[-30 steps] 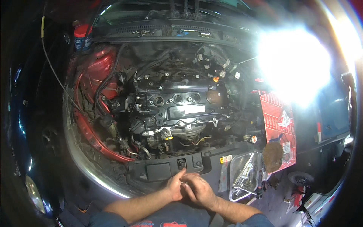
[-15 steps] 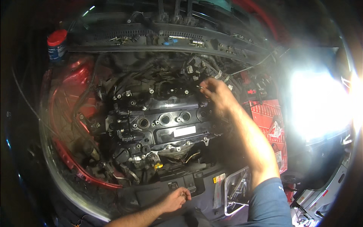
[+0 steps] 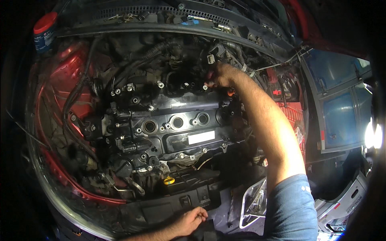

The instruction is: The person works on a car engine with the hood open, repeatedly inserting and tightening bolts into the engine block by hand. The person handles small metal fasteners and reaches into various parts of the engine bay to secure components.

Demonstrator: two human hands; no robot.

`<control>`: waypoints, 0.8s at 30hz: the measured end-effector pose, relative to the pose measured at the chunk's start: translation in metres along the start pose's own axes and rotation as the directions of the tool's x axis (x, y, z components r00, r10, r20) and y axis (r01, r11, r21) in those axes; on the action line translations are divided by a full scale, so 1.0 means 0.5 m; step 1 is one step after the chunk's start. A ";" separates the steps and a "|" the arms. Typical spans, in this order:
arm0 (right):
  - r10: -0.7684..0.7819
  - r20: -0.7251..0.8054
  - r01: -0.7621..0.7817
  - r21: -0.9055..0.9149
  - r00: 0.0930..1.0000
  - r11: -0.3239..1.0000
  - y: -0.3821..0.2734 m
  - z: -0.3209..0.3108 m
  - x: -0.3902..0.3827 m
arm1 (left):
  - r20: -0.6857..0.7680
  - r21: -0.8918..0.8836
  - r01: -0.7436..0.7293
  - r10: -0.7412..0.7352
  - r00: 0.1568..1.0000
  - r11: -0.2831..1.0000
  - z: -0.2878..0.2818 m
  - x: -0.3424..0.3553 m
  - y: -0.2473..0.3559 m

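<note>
A black engine valve cover [image 3: 189, 106] fills the middle of the open bay, with round spark plug holes along it and a white label on its front part. My right hand [image 3: 223, 75] reaches over its far right corner. Its fingers are bent together in shadow beside a silver bolt [image 3: 205, 87] at the cover's back edge; what they pinch is hidden. An orange-brown plug [image 3: 231, 92] sits just below that wrist. Over the front panel [image 3: 161, 209] hangs my left hand [image 3: 192, 221], fingers curled in; I cannot see whether anything is inside them.
A blue tub with a red lid [image 3: 45, 33] stands at the far left. Loose sockets [image 3: 223, 28] and tools lie along the cowl. At right are a red tool case [image 3: 292, 112] and a metal-rimmed tray [image 3: 243, 205] of tools. A yellow dipstick handle [image 3: 169, 181] stands in front.
My view has shifted closer to the engine. My right hand has turned down behind the cover's back edge; the small metal piece seen at its fingertips is now hidden. My left hand stays near the front panel.
</note>
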State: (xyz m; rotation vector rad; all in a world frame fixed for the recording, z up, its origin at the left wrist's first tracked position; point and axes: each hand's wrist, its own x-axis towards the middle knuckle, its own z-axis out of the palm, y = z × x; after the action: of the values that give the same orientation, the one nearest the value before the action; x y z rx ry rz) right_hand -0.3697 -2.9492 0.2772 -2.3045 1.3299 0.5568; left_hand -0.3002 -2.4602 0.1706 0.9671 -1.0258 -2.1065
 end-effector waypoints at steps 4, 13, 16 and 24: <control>0.161 0.044 -0.164 0.072 0.986 0.984 0.015 0.012 0.032 | -0.008 -0.017 0.066 -0.066 0.998 0.998 0.001 -0.002 0.002; 0.144 -0.222 -0.197 -0.237 0.964 0.951 -0.009 0.049 0.058 | -0.070 -0.023 0.038 -0.040 0.997 0.999 0.009 -0.003 0.000; 0.237 0.097 -0.221 -0.152 0.967 0.963 -0.025 0.001 0.044 | -0.063 -0.006 0.063 -0.063 0.996 0.998 0.006 -0.002 0.005; 0.072 0.010 -0.056 -0.517 0.997 0.854 -0.033 0.042 0.071 | -0.057 -0.015 0.060 -0.061 0.996 0.998 0.007 -0.001 0.004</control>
State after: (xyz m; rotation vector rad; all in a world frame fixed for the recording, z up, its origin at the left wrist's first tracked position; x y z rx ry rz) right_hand -0.3417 -2.9555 0.2433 -2.6581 1.3725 1.0807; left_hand -0.3024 -2.4595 0.1740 1.0586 -0.9638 -2.1191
